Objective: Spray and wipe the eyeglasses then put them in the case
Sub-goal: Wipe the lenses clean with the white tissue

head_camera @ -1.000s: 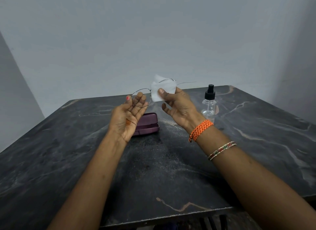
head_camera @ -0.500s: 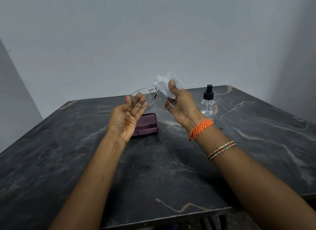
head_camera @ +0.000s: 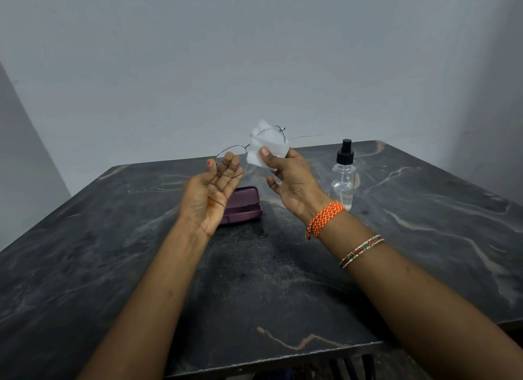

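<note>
Above the table [head_camera: 283, 280], the left hand [head_camera: 210, 194] pinches one lens rim of the glasses [head_camera: 230, 164]. The right hand [head_camera: 291, 181] pinches a white cloth [head_camera: 268, 147] around the other lens. The purple case [head_camera: 244, 205] (closed) lies below, the spray bottle [head_camera: 343, 176] upright nearby.

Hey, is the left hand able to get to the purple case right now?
Probably not yet: the left hand is holding up the eyeglasses. The purple case lies shut on the table just beneath it, nothing between.
</note>
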